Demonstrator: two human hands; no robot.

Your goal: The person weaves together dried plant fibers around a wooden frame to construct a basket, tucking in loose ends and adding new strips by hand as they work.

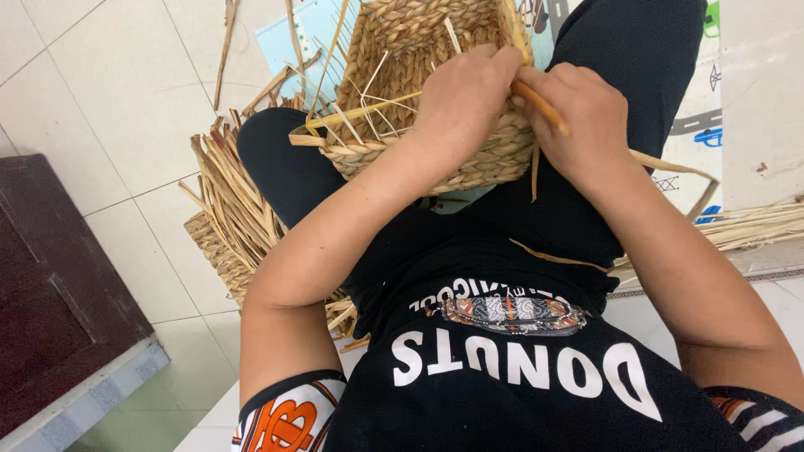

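1. Two hands meet at the near rim of the woven basket point(419, 100), which rests on our lap between the knees, tipped w/ its open mouth facing away from us. We judge it sits there so the rim stays close and braced against the legs.

2. Our left hand point(461, 100) curls over the basket's edge, fingers together and bent down onto the braided wall; thumb side is hidden, so we can't tell exactly what they pinch. Prob. it steadies the weave.

3. Our right hand point(582, 113) is closed around a thin wooden stick point(540, 105), fingers clamped on it. The stick's tip points into the weave just beside the left hand's knuckles, its other end juts out toward us. Held low and slanted, it looks placed to pry a gap between braids.

4. A flat straw strand point(670, 167) trails from under the right hand out to the right & bends down, loose.

5. Stiff pale spokes point(368, 100) stick up inside the basket, unwoven.

6. A bundle of dried straw point(230, 201) lies on the tiled floor point(109, 84) by our left thigh, on top of a second woven piece point(213, 243), near enough to grab w/o shifting.

7. More straw point(754, 224) lies at right on a play mat point(754, 100). A dark wooden cabinet point(50, 285) stands at left, well apart.
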